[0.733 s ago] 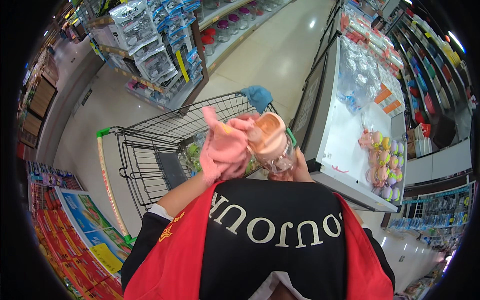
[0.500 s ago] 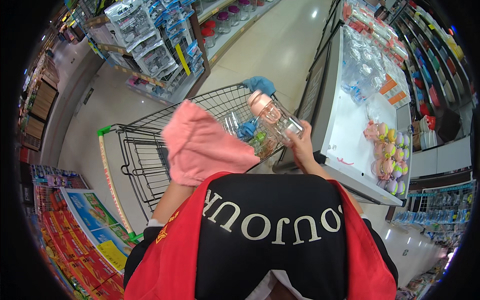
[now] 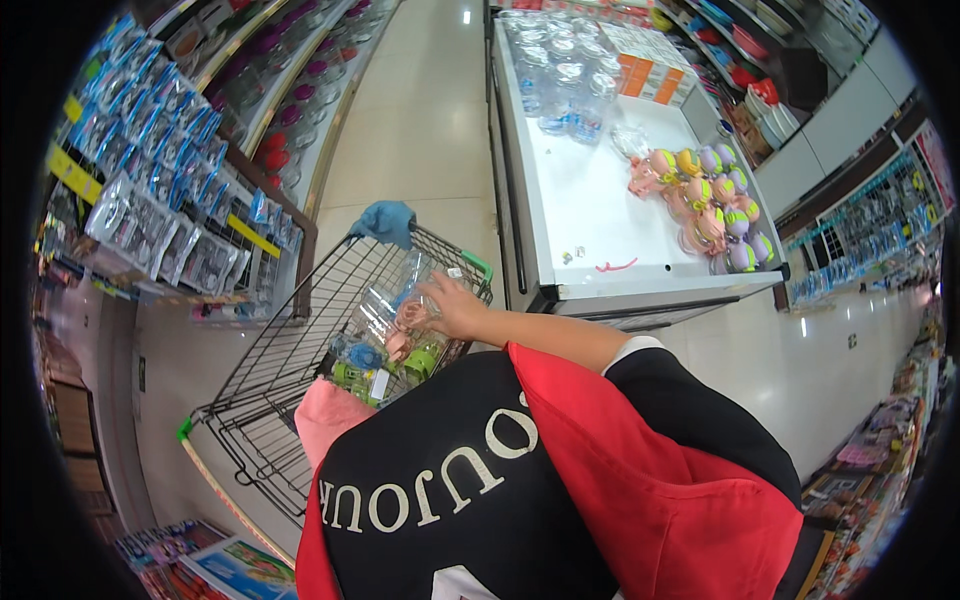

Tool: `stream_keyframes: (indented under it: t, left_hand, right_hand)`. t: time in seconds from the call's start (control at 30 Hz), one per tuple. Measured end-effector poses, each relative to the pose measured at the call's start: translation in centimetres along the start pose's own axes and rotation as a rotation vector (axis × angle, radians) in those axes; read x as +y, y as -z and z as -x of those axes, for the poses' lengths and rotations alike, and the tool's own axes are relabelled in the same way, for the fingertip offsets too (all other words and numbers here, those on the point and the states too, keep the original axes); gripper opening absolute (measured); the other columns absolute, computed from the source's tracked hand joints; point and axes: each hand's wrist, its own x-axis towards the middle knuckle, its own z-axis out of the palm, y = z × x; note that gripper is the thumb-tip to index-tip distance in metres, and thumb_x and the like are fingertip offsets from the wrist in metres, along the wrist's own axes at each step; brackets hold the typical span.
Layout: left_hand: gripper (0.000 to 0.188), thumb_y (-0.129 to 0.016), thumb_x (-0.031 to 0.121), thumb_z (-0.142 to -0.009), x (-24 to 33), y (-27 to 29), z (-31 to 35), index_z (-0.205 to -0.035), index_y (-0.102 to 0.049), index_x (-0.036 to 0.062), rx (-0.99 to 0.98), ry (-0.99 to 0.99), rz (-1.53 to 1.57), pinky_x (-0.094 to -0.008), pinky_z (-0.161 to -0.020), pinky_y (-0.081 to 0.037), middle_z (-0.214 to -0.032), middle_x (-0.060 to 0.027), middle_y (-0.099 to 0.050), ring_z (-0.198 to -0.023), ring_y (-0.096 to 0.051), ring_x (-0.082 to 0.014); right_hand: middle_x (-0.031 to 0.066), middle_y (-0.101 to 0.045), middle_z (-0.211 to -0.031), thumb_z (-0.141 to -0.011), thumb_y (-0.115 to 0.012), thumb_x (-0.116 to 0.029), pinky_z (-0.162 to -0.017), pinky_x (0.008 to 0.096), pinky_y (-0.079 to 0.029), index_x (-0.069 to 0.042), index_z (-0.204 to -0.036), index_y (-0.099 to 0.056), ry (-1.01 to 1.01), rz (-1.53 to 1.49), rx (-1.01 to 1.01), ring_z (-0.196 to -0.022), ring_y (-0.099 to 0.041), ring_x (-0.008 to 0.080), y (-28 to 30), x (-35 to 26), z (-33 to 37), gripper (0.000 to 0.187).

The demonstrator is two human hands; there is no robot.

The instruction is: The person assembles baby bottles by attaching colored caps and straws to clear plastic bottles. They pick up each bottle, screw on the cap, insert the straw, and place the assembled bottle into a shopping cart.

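My right hand (image 3: 458, 308) reaches down into the wire shopping cart (image 3: 260, 365), its fingers curled round a clear bottle with a pink cap (image 3: 411, 316). The bottle lies among others, and the hand covers part of it. Beside it in the cart are more clear plastic bottles (image 3: 376, 308), one with a blue cap (image 3: 360, 353) and some with green caps (image 3: 424, 362). A pink cloth (image 3: 325, 418) shows at the near side of the cart, against my jacket. My left hand is hidden behind the cloth and my body, so its fingers do not show.
A blue cloth (image 3: 385, 222) hangs over the cart's far corner. To the right stands a white display table (image 3: 530, 215) with clear bottles (image 3: 565, 100), orange-and-white boxes (image 3: 655, 75) and several pastel-capped bottles (image 3: 715, 205). Shelves with hanging packets (image 3: 150, 130) and jars (image 3: 300, 110) line the left.
My right hand has brought the pink-capped bottle from above the cart down among the other bottles. The pink cloth has dropped lower and nearer to my body. The view has turned rightward.
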Motion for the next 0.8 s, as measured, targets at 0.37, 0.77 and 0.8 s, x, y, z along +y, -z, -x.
stream_keyframes:
  t: [0.37,0.77,0.8]
  left_hand:
    - [0.044,-0.073,-0.002,-0.069,10.7,-5.8,3.0,-0.111,-0.058,0.0051,-0.243,-0.557,0.225,-0.0297,-0.090,-0.044,-0.095,-0.0065,-0.057,-0.085,-0.058,-0.0140]
    - [0.034,-0.070,0.005,-0.068,31.2,-17.0,11.0,-0.100,-0.057,0.0042,-0.075,-1.134,-0.305,-0.0375,-0.074,-0.042,-0.086,-0.0095,-0.053,-0.073,-0.052,-0.0268]
    - [0.033,-0.070,0.006,-0.069,32.6,-18.7,11.5,-0.099,-0.057,0.0045,-0.028,-1.215,-0.381,-0.0387,-0.072,-0.042,-0.086,-0.0104,-0.053,-0.073,-0.052,-0.0282]
  right_hand:
    - [0.0151,-0.064,-0.110,-0.080,-0.077,-0.029,-0.086,0.0385,-0.050,-0.003,-0.115,-0.060,-0.651,-0.253,0.943,-0.097,-0.062,0.0296,20.9,25.0,11.6,0.047]
    - [0.0214,-0.052,-0.132,-0.068,-0.079,-0.051,-0.099,0.0455,-0.045,-0.001,-0.135,-0.039,-1.177,0.363,0.691,-0.121,-0.052,0.0369,35.0,41.1,24.2,0.093]
    - [0.0216,-0.052,-0.132,-0.068,-0.079,-0.050,-0.098,0.0455,-0.046,-0.002,-0.135,-0.039,-1.181,0.391,0.641,-0.119,-0.054,0.0372,35.2,41.5,24.3,0.092]
